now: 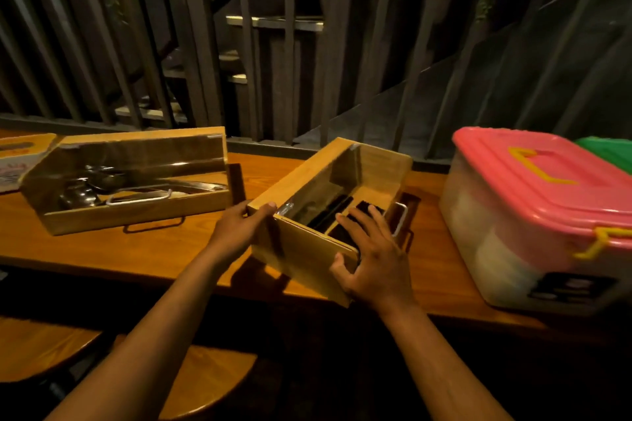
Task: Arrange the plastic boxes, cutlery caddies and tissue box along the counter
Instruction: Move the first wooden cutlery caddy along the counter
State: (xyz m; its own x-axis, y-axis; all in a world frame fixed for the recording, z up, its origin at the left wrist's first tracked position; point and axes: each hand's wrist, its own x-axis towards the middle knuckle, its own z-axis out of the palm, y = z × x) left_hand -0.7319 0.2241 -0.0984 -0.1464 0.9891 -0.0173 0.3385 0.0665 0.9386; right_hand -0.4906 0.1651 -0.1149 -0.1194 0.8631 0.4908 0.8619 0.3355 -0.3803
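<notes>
A wooden cutlery caddy (307, 246) with dark contents and a clear lid sits turned at an angle near the front edge of the wooden counter (143, 249). My left hand (239, 229) grips its near left corner. My right hand (372, 256) clasps its near right end, thumb on the outer wall and fingers over the rim. A second wooden caddy (136, 212) holding metal cutlery lies to the left. The tissue box (20, 154) stands at the far left. A clear plastic box with a pink lid (533, 181) stands to the right, a green-lidded box (608, 150) behind it.
Dark metal railings (273, 44) rise right behind the counter's back edge. Two wooden stool seats (212, 376) stand below the counter's front edge, near my left arm. A metal handle (402, 219) sticks out of the angled caddy's right side.
</notes>
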